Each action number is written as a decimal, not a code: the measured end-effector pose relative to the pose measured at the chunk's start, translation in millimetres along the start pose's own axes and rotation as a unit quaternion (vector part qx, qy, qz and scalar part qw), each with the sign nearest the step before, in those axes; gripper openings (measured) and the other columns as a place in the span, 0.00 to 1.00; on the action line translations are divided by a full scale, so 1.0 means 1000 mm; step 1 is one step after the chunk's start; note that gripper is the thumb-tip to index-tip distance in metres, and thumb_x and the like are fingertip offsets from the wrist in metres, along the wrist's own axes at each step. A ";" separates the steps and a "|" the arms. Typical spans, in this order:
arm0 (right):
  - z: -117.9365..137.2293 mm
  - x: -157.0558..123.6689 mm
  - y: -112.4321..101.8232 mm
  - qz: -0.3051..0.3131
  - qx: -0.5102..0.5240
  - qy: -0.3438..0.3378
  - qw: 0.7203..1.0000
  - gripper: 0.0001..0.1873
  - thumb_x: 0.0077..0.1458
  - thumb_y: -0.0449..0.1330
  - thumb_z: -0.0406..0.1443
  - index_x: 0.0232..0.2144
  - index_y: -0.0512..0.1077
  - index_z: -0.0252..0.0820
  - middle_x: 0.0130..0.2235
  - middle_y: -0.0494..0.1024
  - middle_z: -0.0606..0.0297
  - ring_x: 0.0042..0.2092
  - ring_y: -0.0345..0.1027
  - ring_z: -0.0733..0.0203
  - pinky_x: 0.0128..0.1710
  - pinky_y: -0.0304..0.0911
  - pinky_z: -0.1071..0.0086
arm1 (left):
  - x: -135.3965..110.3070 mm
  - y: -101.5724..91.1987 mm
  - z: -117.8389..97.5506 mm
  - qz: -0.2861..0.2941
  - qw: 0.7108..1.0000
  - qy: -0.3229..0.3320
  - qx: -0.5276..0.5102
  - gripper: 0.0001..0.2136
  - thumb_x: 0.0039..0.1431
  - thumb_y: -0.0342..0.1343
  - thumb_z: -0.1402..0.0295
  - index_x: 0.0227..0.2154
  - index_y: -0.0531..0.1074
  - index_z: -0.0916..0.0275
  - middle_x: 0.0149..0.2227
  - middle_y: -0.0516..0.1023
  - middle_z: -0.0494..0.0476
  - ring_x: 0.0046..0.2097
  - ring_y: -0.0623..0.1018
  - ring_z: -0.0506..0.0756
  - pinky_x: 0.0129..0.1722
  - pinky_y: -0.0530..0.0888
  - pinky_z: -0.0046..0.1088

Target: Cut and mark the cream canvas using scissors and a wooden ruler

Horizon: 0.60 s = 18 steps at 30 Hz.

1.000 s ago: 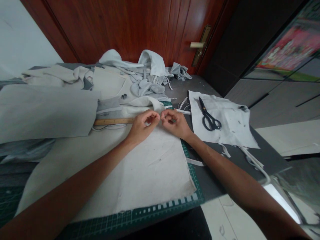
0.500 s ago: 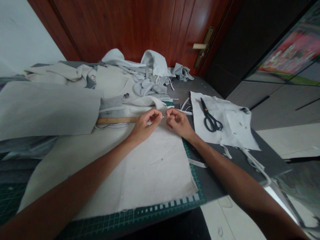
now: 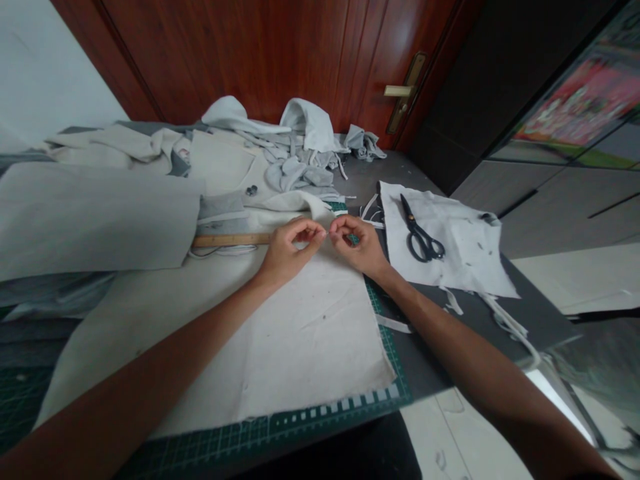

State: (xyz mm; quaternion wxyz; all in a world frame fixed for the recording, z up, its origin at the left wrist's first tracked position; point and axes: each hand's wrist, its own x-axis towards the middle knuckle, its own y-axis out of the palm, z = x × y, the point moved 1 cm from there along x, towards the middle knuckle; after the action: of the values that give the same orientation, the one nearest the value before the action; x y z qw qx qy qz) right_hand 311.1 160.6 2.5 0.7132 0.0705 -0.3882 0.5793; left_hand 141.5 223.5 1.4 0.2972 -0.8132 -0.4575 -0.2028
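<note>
My left hand (image 3: 294, 248) is closed in a pinch, thumb against forefinger, over the upper part of a cream cloth (image 3: 300, 333). Facing it, my right hand (image 3: 361, 248) also pinches, its fingertips almost meeting those of the left. Something tiny and pale lies between the two sets of fingertips, too small to name. The cream cloth lies flat on a green cutting mat (image 3: 345, 408) under both forearms. A wooden ruler (image 3: 233, 240) runs leftward from beside my left hand, partly under a grey-white cloth piece (image 3: 95, 220).
Black scissors (image 3: 420, 233) rest on a white cloth (image 3: 465, 250) to the right. Crumpled grey and white fabric (image 3: 300, 175) is heaped at the back against the red-brown door (image 3: 240, 60). Fabric strips (image 3: 507, 323) hang near the dark table's (image 3: 543, 320) right edge.
My right hand has shifted slightly left and its fingers have closed to a pinch at the left fingertips. The left hand has hardly moved.
</note>
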 end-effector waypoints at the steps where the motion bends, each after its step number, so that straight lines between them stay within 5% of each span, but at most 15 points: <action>1: -0.001 0.000 0.000 0.001 -0.004 0.001 1.000 0.05 0.58 0.60 0.38 0.31 0.70 0.44 0.20 0.69 0.76 0.21 0.58 0.68 0.27 0.54 0.69 | 0.000 0.000 -0.001 0.001 1.000 0.001 0.003 0.08 0.64 0.58 0.63 0.31 0.75 0.61 0.28 0.70 0.49 0.33 0.70 0.51 0.34 0.67 0.27; 9: -0.001 -0.002 -0.002 -0.016 -0.109 -0.047 0.993 0.04 0.59 0.61 0.38 0.33 0.73 0.45 0.20 0.73 0.76 0.23 0.62 0.65 0.40 0.57 0.62 | 0.000 0.000 -0.002 -0.003 0.999 0.032 0.027 0.08 0.65 0.59 0.65 0.30 0.75 0.61 0.27 0.68 0.48 0.32 0.69 0.51 0.33 0.65 0.28; 18: 0.009 -0.003 -0.002 -0.035 -0.207 -0.091 0.974 0.02 0.55 0.62 0.33 0.33 0.73 0.45 0.22 0.75 0.76 0.25 0.63 0.64 0.44 0.55 0.61 | -0.002 0.000 -0.005 -0.021 0.997 0.050 0.062 0.06 0.63 0.58 0.69 0.29 0.74 0.60 0.27 0.67 0.48 0.33 0.69 0.52 0.34 0.65 0.29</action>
State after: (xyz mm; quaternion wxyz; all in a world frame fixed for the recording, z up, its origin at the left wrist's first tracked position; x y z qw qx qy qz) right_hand 308.0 153.0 7.9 0.6939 -0.0127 -0.5599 0.4525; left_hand 140.2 219.5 4.0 0.3654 -0.7719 -0.4712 -0.2203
